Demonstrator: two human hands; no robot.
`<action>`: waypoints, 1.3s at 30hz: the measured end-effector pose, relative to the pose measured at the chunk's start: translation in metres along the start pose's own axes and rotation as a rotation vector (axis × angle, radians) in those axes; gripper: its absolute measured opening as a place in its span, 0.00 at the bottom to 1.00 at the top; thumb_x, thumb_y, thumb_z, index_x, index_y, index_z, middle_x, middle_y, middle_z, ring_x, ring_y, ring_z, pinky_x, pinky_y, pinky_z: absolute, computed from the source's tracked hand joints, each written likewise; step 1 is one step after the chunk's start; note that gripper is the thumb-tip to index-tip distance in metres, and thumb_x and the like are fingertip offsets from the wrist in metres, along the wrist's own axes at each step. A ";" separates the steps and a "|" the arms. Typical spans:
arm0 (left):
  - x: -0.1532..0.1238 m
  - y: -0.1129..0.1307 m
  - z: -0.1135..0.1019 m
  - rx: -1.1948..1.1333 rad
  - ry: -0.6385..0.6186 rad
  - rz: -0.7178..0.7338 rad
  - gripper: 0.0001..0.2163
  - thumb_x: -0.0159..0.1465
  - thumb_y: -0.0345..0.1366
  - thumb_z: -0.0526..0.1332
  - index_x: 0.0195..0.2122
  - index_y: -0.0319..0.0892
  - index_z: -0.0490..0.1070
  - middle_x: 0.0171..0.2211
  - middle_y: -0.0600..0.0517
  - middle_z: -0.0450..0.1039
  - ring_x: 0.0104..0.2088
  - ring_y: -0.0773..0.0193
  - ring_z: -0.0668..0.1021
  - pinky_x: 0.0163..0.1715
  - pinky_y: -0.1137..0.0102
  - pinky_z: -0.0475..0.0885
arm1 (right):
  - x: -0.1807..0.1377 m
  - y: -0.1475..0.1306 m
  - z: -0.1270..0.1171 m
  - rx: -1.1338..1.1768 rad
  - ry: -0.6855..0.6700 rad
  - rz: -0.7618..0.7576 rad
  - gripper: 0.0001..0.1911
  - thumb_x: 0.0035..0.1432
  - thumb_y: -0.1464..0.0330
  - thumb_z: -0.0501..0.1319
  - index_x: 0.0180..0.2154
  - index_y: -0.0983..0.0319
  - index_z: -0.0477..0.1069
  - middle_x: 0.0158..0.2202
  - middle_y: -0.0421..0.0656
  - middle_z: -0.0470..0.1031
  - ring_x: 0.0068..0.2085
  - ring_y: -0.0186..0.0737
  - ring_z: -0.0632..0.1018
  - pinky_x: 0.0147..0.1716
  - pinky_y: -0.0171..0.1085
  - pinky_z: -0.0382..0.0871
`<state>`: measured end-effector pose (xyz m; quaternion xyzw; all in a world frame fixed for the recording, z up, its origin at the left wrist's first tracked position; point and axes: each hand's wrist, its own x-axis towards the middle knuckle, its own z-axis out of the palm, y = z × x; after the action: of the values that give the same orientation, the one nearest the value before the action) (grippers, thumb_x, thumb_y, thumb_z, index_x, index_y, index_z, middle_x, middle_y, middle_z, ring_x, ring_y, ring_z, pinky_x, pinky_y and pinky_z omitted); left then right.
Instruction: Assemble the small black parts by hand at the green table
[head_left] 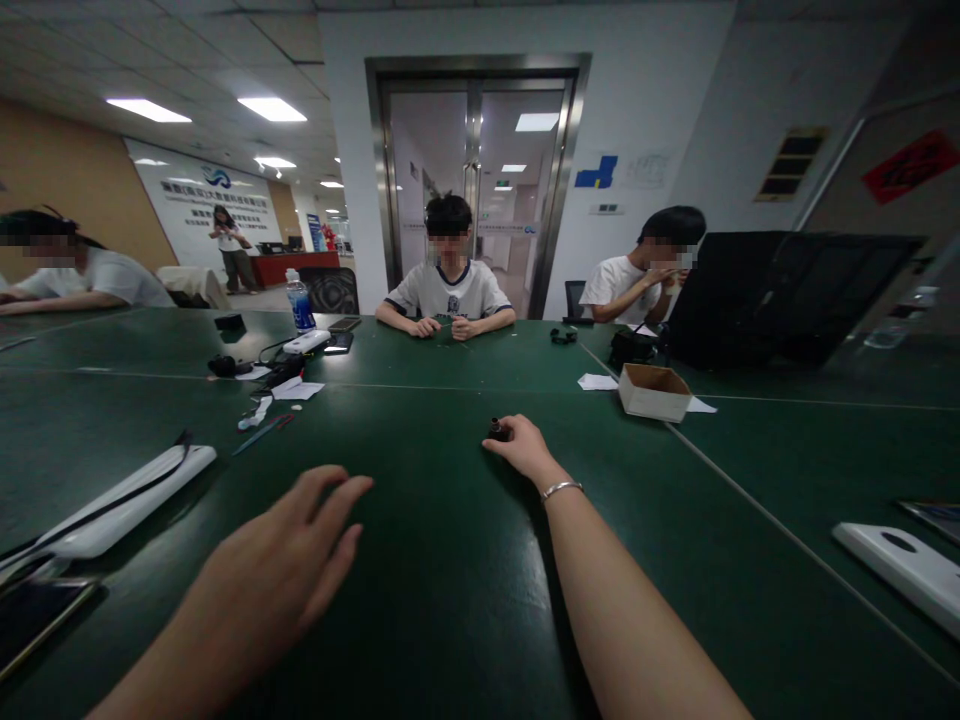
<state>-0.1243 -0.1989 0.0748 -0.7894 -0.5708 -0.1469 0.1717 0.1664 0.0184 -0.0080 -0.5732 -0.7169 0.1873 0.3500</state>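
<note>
My right hand [523, 447] reaches out over the green table [442, 560], its fingers closed round a small dark cylindrical object [496, 430]. That object looks upright, with a narrower, ring-like top; its exact kind is too small to make out. A silver bracelet [562, 489] circles my right wrist. Nearer to me on the left, my left hand [289, 550] hovers above the tabletop with bent fingers apart and nothing in them.
Left of me lie a white power bank-like slab [142, 495], a phone [41, 620] and blue tweezers [255, 436]. A cardboard box [652, 398] stands at right, before a large black case [780, 300]. A bottle [298, 302] stands farther back. People sit across the table.
</note>
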 end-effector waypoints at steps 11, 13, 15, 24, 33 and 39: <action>0.185 0.075 0.111 -0.588 -0.104 -0.085 0.19 0.61 0.40 0.60 0.53 0.46 0.68 0.45 0.43 0.71 0.43 0.52 0.75 0.43 0.63 0.70 | 0.011 -0.004 0.010 0.131 0.052 -0.073 0.06 0.50 0.72 0.65 0.34 0.61 0.75 0.32 0.41 0.77 0.34 0.40 0.76 0.34 0.34 0.65; 0.191 0.071 0.134 -0.837 -0.076 -0.094 0.13 0.60 0.38 0.60 0.46 0.47 0.72 0.42 0.47 0.73 0.40 0.57 0.76 0.41 0.66 0.70 | 0.011 -0.005 0.011 0.113 0.038 -0.067 0.09 0.50 0.73 0.64 0.36 0.61 0.76 0.32 0.41 0.77 0.34 0.40 0.76 0.34 0.34 0.65; 0.191 0.064 0.156 -1.150 -0.053 -0.150 0.10 0.60 0.36 0.59 0.42 0.44 0.73 0.37 0.48 0.74 0.34 0.61 0.77 0.37 0.68 0.71 | 0.011 -0.008 0.011 0.079 0.024 -0.073 0.08 0.51 0.72 0.64 0.36 0.61 0.77 0.31 0.42 0.77 0.33 0.40 0.76 0.33 0.34 0.65; 0.188 0.048 0.188 -1.429 0.001 -0.262 0.12 0.56 0.39 0.62 0.40 0.40 0.73 0.32 0.49 0.75 0.34 0.63 0.77 0.37 0.69 0.72 | 0.011 -0.016 0.012 0.047 0.033 -0.101 0.08 0.50 0.69 0.68 0.35 0.64 0.78 0.31 0.43 0.73 0.33 0.39 0.74 0.33 0.34 0.66; 0.190 0.050 0.181 -1.284 0.014 -0.343 0.11 0.57 0.38 0.61 0.38 0.39 0.75 0.29 0.50 0.74 0.30 0.63 0.75 0.31 0.71 0.69 | 0.016 -0.005 0.018 0.568 -0.009 0.076 0.16 0.46 0.79 0.64 0.40 0.65 0.75 0.39 0.44 0.72 0.26 0.31 0.76 0.21 0.28 0.71; 0.191 0.048 0.185 -1.277 0.039 -0.377 0.12 0.57 0.41 0.62 0.38 0.39 0.75 0.29 0.49 0.75 0.30 0.63 0.75 0.30 0.72 0.69 | 0.017 -0.008 0.010 0.878 -0.034 0.175 0.12 0.51 0.80 0.60 0.39 0.64 0.74 0.31 0.41 0.73 0.27 0.34 0.80 0.24 0.28 0.76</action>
<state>-0.0138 0.0311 -0.0140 -0.6200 -0.4969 -0.4977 -0.3479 0.1520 0.0335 -0.0052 -0.4256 -0.5239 0.5123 0.5310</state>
